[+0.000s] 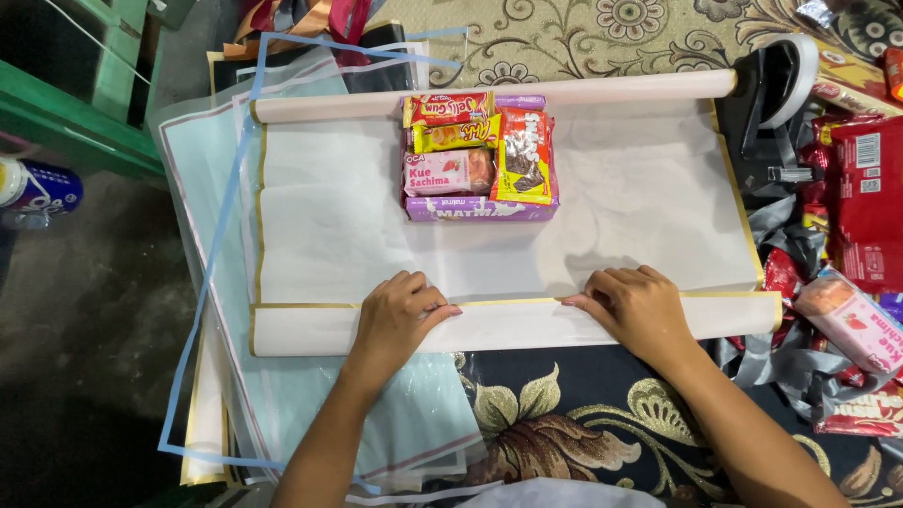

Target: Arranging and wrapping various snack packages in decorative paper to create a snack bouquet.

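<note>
A white wrapping sheet (339, 226) with gold edges lies flat, its far edge rolled up (611, 89) and its near edge folded over (508, 325). My left hand (400, 315) and my right hand (635, 306) both press down on that near fold, fingers curled on the paper. A stack of snack packs (480, 160), red, yellow, pink and purple, sits on the sheet near its far edge, well beyond both hands.
More sheets with blue and gold borders (212, 282) lie under it at left. A tape dispenser (776, 89) and a pile of red and pink snack packs (861, 245) lie at right. A green frame (85, 113) and a bottle (33, 193) stand at left.
</note>
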